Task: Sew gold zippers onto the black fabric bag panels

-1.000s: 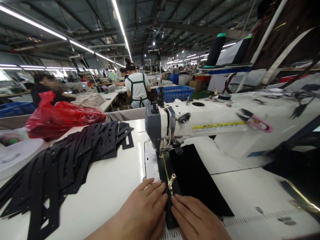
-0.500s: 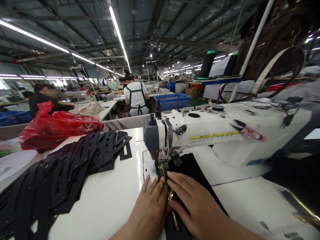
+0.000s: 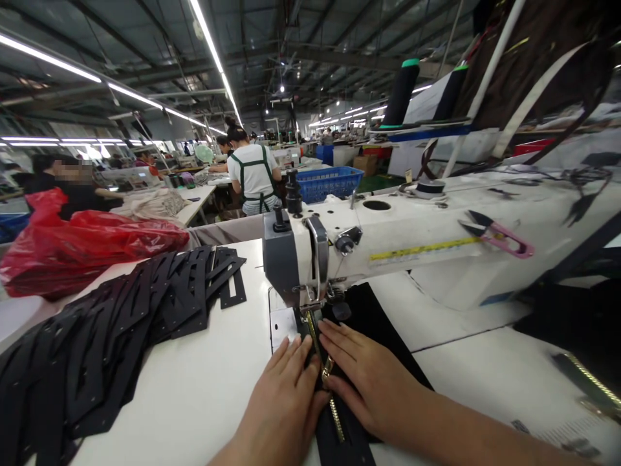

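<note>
A black fabric piece [image 3: 381,327] lies under the head of a white sewing machine [image 3: 412,236]. Along it runs a gold-toothed zipper [image 3: 336,417], its far end at the presser foot [image 3: 306,310]. My left hand [image 3: 286,395] presses flat on the left side of the zipper, fingers extended toward the needle. My right hand [image 3: 363,372] lies on the right side, fingers stretched out over the black fabric, with its thumb close to the gold zipper pull [image 3: 327,369]. Both palms hide part of the work.
Many black slotted strips [image 3: 145,310] overlap on the left of the table. Behind them sits a red plastic bag [image 3: 92,239]. Pink-handled snips [image 3: 504,239] rest on the machine arm. More zipper fabric [image 3: 589,382] lies at right. A co-worker [image 3: 252,171] sits ahead by a blue basket [image 3: 327,183].
The view has shifted slightly, so the machine sits a little further left. Both hands stay beside the zipper; my right thumb is now closer to the zipper pull.
</note>
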A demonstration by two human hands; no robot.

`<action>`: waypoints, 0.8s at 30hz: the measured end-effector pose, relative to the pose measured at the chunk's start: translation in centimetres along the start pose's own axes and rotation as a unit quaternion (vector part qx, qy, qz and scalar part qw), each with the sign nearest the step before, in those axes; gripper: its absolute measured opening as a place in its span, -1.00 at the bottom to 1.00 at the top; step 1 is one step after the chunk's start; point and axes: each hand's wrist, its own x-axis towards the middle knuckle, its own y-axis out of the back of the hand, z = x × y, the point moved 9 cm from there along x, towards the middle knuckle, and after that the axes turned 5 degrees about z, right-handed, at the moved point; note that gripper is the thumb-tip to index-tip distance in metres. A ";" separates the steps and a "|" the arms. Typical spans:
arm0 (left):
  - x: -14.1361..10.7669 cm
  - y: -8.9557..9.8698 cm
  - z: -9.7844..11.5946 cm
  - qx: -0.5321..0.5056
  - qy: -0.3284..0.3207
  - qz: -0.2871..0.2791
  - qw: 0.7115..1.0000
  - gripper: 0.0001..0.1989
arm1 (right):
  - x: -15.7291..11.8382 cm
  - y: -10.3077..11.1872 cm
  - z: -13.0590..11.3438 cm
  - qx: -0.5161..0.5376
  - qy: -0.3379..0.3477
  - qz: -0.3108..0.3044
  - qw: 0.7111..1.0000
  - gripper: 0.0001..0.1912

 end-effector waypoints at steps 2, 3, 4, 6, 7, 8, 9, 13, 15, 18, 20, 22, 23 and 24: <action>-0.1 0.4 -0.1 -0.011 -0.007 0.019 1.000 -0.76 | 0.2 -0.1 0.2 -0.001 0.000 0.000 1.000 -0.54; -0.1 0.5 -0.2 -0.018 -0.011 0.028 0.999 -0.77 | 0.3 -0.2 0.4 -0.001 -0.001 -0.001 1.000 -0.54; -0.2 0.6 -0.3 -0.024 -0.015 0.034 0.999 -0.78 | 0.4 -0.3 0.5 0.000 -0.001 -0.003 1.000 -0.54; -0.3 0.8 -0.5 -0.035 -0.023 0.044 0.998 -0.79 | 0.7 -0.4 0.8 0.007 0.000 -0.002 1.000 -0.54; -0.2 0.7 -0.7 -0.039 -0.024 0.047 0.998 -0.80 | 0.9 -0.4 0.9 0.011 -0.001 0.001 1.000 -0.54; -0.2 0.7 -0.8 -0.043 -0.023 0.050 0.998 -0.80 | 1.0 -0.4 1.1 0.017 -0.001 0.007 1.000 -0.55; -0.1 0.6 -1.1 -0.047 -0.020 0.053 0.997 -0.81 | 1.2 -0.3 1.2 0.024 -0.002 0.015 1.000 -0.55; 0.3 0.3 -2.0 -0.061 -0.001 0.056 0.997 -0.80 | 2.0 0.2 1.8 0.056 -0.004 0.052 0.997 -0.58; 0.6 0.1 -2.6 -0.075 0.018 0.050 0.996 -0.79 | 2.5 0.4 2.1 0.063 -0.001 0.063 0.996 -0.60; 1.0 -0.3 -3.7 -0.106 0.055 0.032 0.992 -0.81 | 3.1 0.6 2.4 0.074 -0.003 0.074 0.994 -0.66; 1.2 -0.6 -4.3 -0.127 0.072 0.023 0.989 -0.81 | 3.5 0.7 2.7 0.083 -0.005 0.084 0.993 -0.71; 1.5 -1.0 -4.7 -0.147 0.085 0.015 0.985 -0.80 | 3.8 0.6 2.9 0.086 -0.003 0.089 0.992 -0.76; 1.7 -1.0 -4.9 -0.153 0.091 0.017 0.984 -0.80 | 3.9 0.4 3.1 0.084 -0.002 0.090 0.992 -0.78; 1.8 -1.1 -5.2 -0.154 0.095 0.019 0.983 -0.81 | 4.0 0.2 3.2 0.080 0.001 0.091 0.993 -0.81</action>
